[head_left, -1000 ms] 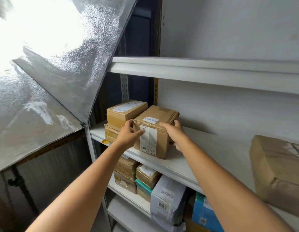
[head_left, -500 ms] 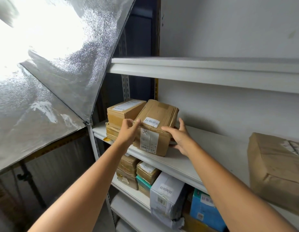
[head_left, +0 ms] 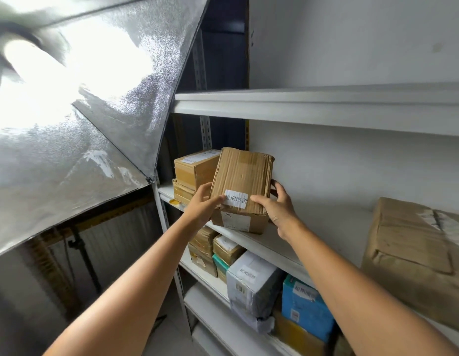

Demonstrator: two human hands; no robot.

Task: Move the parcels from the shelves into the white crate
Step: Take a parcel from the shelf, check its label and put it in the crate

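Mid-frame, the cardboard parcel (head_left: pixel 242 173) has tipped forward on the shelf (head_left: pixel 323 227) since a second ago. The left hand (head_left: pixel 204 205) and right hand (head_left: pixel 278 208) each keep a closed grip on its sides, so lift-off seems next.

The white metal shelving (head_left: pixel 300 109) is carrying parcels on two levels. On the middle shelf (head_left: pixel 326 222), two cardboard boxes (head_left: pixel 195 170) are sitting stacked at the left end, a labelled cardboard box (head_left: pixel 242 173) is tilting just beside them, and a large brown-paper parcel (head_left: pixel 415 253) is lying well apart at the right. On the lower shelf (head_left: pixel 208 281), taped brown parcels (head_left: pixel 202 242), a grey bagged parcel (head_left: pixel 251 283) and a blue box (head_left: pixel 305 307) are crowding together.
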